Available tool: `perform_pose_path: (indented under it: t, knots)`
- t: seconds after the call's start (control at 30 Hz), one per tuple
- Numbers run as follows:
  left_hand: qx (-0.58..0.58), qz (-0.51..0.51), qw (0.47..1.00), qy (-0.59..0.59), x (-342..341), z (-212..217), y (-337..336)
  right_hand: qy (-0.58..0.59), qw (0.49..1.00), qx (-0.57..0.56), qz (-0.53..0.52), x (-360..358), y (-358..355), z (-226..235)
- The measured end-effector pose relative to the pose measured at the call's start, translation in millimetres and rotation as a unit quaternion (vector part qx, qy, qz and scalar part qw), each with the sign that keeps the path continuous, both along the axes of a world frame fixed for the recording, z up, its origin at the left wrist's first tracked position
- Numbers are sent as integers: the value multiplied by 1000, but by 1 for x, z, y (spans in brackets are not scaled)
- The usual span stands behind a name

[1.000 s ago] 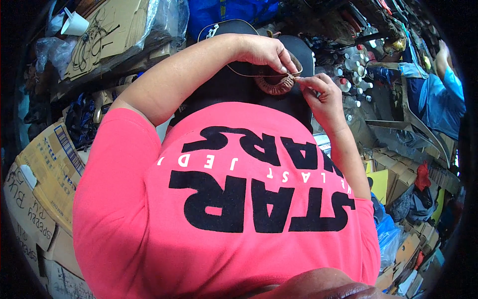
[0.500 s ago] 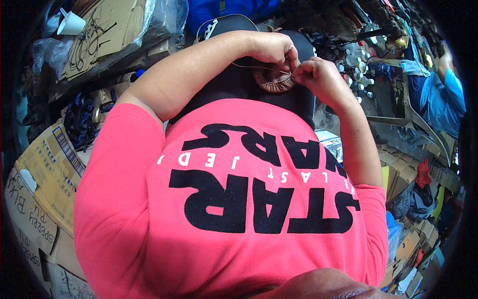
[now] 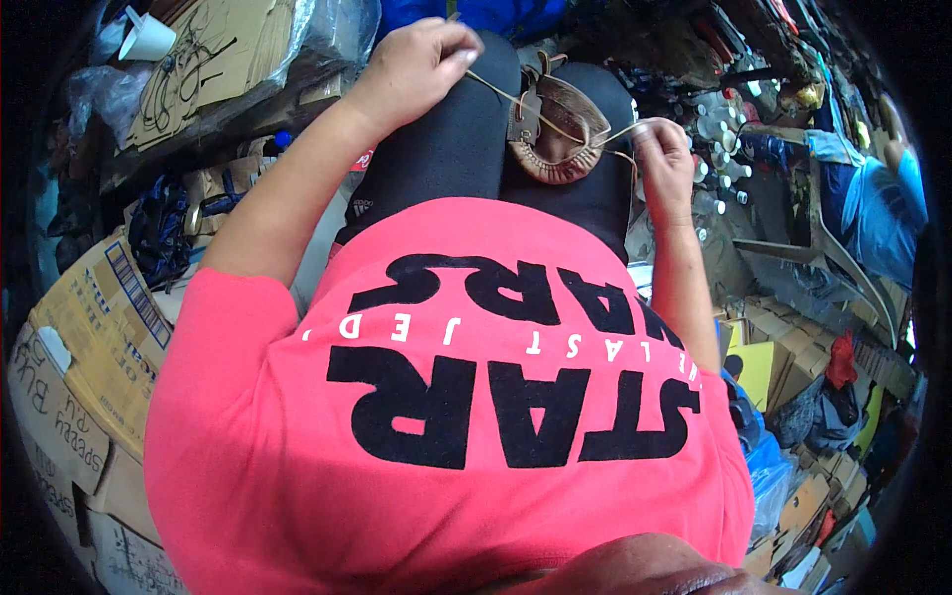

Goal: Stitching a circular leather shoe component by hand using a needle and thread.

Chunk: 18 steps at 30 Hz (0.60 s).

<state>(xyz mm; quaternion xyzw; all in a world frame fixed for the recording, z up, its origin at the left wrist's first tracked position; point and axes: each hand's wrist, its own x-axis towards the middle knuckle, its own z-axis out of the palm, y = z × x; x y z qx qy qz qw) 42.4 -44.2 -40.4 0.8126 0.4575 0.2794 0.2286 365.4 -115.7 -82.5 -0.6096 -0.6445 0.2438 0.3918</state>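
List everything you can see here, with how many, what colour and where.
Leather shoe piece: one, brown, on the lap between the knees.
Thread: one, tan, pulled taut from the leather piece to both hands.
Cardboard boxes: several, brown, stacked at left.
Paper cup: one, white, upper left on the cardboard.
Small bottles: many, white, upper right.
Shirt: one, pink with black print, centre.
Trousers: one pair, black, over the knees.
Left hand: pinching thread, raised.
Right hand: pinching thread beside the leather piece.

Cluttered workshop: stacked cardboard boxes [image 3: 89,327]
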Motion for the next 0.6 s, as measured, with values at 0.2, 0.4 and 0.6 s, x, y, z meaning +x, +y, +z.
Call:
perform_pose_path:
  t: [0.2,0.4,0.6]
  knots:
    - [-126,-177,976,-3,37,-5,-14,550,825,-79,-108,-19,9,3]
    - [-7,-8,999,-36,6,-11,-1,811,557,-174,-23,-12,-7,5]
    - [-469,-119,597,-640,59,30,-8,839,501,-205,56,-18,-6,2]
